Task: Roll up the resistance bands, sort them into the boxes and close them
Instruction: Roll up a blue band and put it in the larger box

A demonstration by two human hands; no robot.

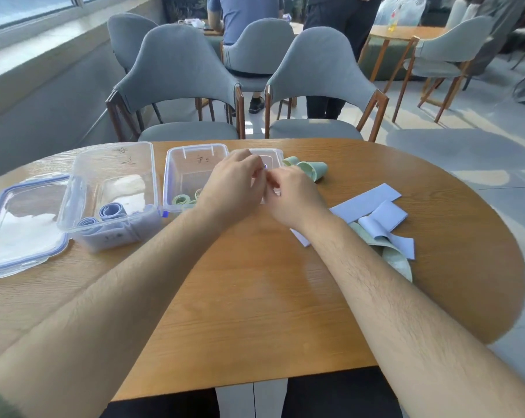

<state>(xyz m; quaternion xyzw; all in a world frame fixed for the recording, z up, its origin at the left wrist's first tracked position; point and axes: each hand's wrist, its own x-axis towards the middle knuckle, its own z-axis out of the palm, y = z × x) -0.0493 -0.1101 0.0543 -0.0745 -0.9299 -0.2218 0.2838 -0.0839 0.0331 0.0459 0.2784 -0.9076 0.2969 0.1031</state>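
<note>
Blue bands, where did they lie?

Some sat as blue rolls (111, 211) in the near end of the left box (116, 164) on the wooden table (255, 282), and its blue-rimmed lid (1, 200) lay flat just left of it. More loose blue bands (369, 203) lay flat at the right, over a pale green band (397, 257) that reached toward the near right edge.

And the green ones?

Green rolls (182, 200) sat in the near end of the middle box (188, 164), just right of the first. A curled green band (311, 169) lay by the far right corner of a clear lid (271, 155) beside that box.

What were the hands doing?

The left hand (231, 182) and right hand (291, 197) met above that clear lid, fingers (252, 164) curled in, tips nearly touching. A bluish speck showed between them; whether they pinched anything I could not tell.

Anything beyond?

Grey chairs (176, 73) stood at the far side
</note>
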